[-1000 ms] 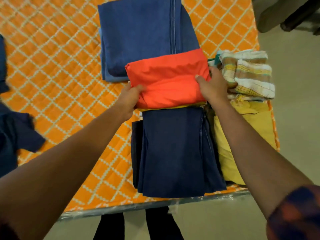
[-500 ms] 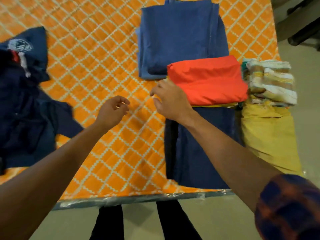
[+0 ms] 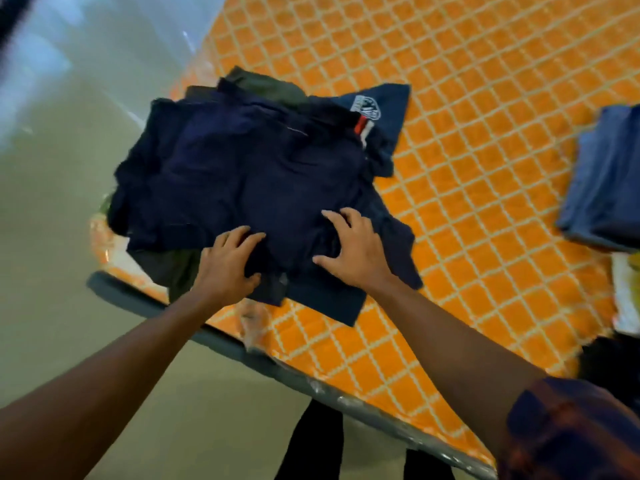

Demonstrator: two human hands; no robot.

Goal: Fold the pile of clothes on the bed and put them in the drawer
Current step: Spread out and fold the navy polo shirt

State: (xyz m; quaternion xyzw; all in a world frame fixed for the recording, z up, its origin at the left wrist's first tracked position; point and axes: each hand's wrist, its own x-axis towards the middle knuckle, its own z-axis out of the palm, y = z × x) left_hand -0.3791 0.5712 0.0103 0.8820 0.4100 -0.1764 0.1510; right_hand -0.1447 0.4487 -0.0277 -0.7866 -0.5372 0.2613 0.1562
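- The bed [image 3: 485,161] — orange quilted cover — is spread beneath and beyond both hands.
- The pile of clothes [image 3: 194,157] lies unfolded just ahead of the hands, at the bed's near-left corner. A navy shirt [image 3: 287,178] is on top, and a dark olive garment [image 3: 266,86] is seen beneath it.
- Folded jeans [image 3: 602,178] are stacked well to the right of the right hand; no drawer is in view.
- The left hand [image 3: 227,263] and right hand [image 3: 356,245] are laid on the shirt's near edge, fingers spread and relaxed — nothing is clenched.
- As a judgement, the shirt is best lifted alone, drawn onto bare cover to the right, smoothed flat and then folded along its seams, so the olive garment is not dragged off the corner.
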